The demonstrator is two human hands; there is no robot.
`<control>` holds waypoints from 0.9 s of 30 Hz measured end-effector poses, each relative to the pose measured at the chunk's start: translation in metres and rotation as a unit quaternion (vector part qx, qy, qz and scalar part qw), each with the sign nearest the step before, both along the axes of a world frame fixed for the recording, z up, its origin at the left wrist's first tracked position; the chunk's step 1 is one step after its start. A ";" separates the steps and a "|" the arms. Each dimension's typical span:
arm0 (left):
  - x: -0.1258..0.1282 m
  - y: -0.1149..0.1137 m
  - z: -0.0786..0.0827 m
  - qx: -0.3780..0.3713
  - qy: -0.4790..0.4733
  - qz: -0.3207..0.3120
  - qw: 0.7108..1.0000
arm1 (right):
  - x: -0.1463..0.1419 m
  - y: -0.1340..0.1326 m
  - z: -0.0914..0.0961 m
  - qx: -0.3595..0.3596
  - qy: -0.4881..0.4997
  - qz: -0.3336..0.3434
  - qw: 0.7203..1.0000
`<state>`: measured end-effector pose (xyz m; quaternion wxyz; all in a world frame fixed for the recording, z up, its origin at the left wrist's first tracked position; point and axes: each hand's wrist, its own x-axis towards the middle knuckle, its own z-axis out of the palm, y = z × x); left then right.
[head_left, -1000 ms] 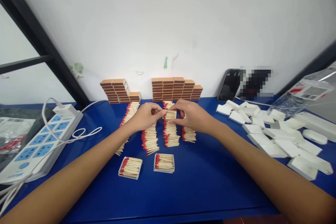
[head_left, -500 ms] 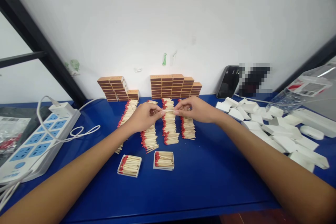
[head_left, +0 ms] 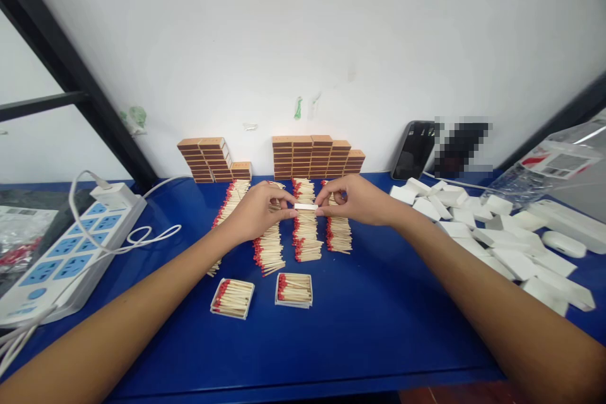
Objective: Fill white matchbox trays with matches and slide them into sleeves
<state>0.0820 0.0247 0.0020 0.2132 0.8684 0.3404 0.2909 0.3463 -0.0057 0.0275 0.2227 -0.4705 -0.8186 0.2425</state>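
Observation:
Above the rows of matches, my left hand (head_left: 265, 209) and my right hand (head_left: 350, 199) face each other, thumb and fingers closed on opposite ends of a small white matchbox tray (head_left: 306, 206). Only the tray's narrow white side shows; its inside is hidden. Beneath it lies a row of red-tipped matches (head_left: 307, 233), with another row (head_left: 269, 252) under my left wrist and one (head_left: 339, 233) below my right hand. A fourth row (head_left: 231, 208) is partly covered by my left forearm. Nearer me sit two match-filled trays, the left one (head_left: 231, 298) slightly turned, the right one (head_left: 294, 289) straighter.
Brown matchboxes stand stacked along the wall in a left group (head_left: 203, 161) and a middle group (head_left: 310, 158). Loose white trays (head_left: 492, 233) are heaped at right, near a dark phone (head_left: 413, 150). A power strip (head_left: 71, 259) with white cables occupies the left side.
Both hands have lowered slightly toward me and tilted the tray, so its white side now faces me. The grip at both ends stays. The view has shifted a little.

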 end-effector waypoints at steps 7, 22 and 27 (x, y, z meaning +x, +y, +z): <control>-0.004 0.001 0.001 0.054 0.001 -0.017 0.998 | -0.003 -0.004 0.003 0.071 -0.027 0.017 0.997; -0.003 0.001 -0.005 0.188 -0.008 -0.014 0.982 | -0.007 -0.009 0.006 0.198 -0.097 0.011 0.975; -0.002 0.003 -0.008 0.205 -0.019 -0.020 0.978 | -0.008 -0.009 0.004 0.220 -0.104 0.010 0.970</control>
